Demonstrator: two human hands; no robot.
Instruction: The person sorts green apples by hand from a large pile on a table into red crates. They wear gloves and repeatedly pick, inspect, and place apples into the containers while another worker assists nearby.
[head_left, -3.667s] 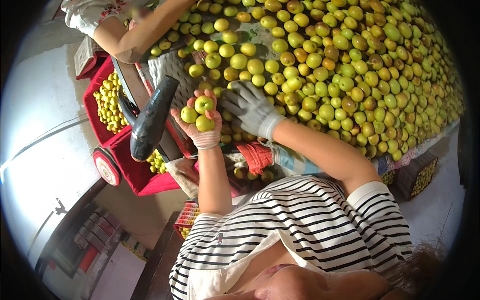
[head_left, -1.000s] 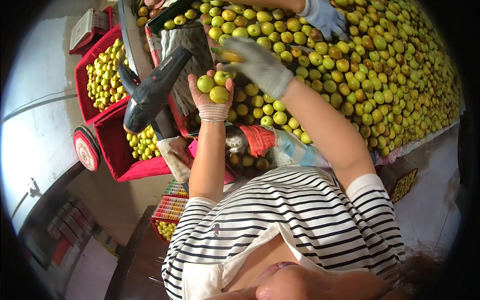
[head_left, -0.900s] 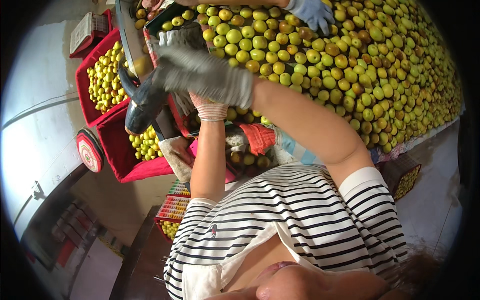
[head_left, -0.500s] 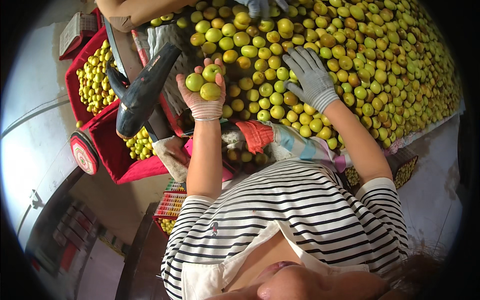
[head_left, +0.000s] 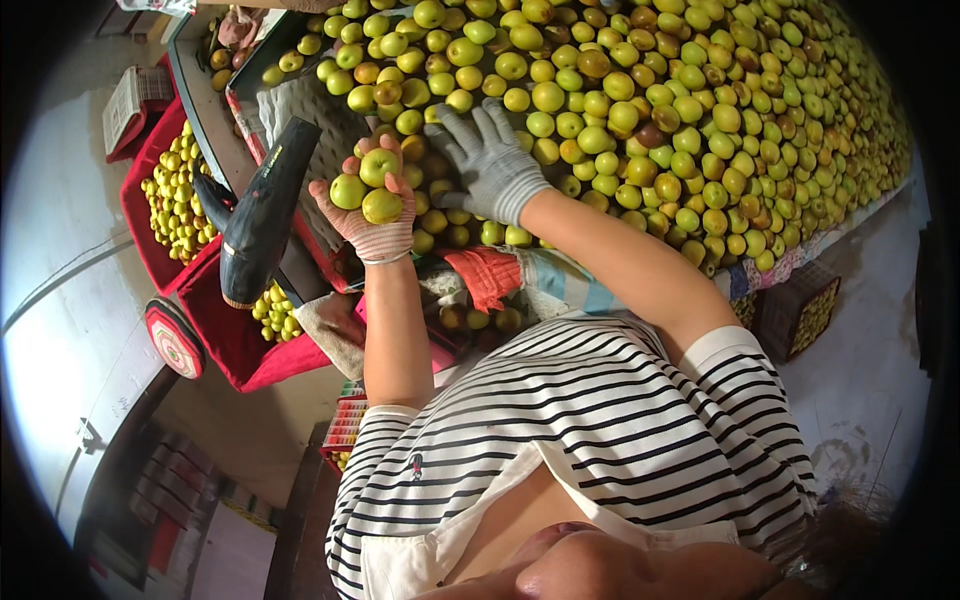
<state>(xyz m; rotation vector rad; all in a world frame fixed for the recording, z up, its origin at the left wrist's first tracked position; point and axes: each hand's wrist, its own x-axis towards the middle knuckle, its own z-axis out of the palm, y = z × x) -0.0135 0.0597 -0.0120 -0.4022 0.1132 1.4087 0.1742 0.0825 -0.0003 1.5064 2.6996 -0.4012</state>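
Observation:
Palm up, my left hand (head_left: 372, 232) wears a thin pinkish-white glove that leaves the fingertips bare. Its fingers curl around three green jujubes (head_left: 381, 207). My right hand (head_left: 490, 172), in a grey knit glove, lies palm down with fingers spread over the near left edge of the big jujube pile (head_left: 680, 165). Whether anything lies under its palm is hidden. The pile's fruit is green to yellow, some with brown-red patches. A black hair dryer (head_left: 262, 215) stands just left of my left hand.
Beyond the hair dryer are a red-lined bin (head_left: 150, 225) holding yellow-green jujubes and a round patterned red-and-white object (head_left: 174, 338). Red netting (head_left: 482, 278) and striped cloth (head_left: 565, 280) line the table's near edge. A crate of fruit (head_left: 800, 312) sits low on the right.
My right hand has swung left across the pile, close to my left hand, which still holds the three jujubes. The other person's gloved hand at the top has left the view.

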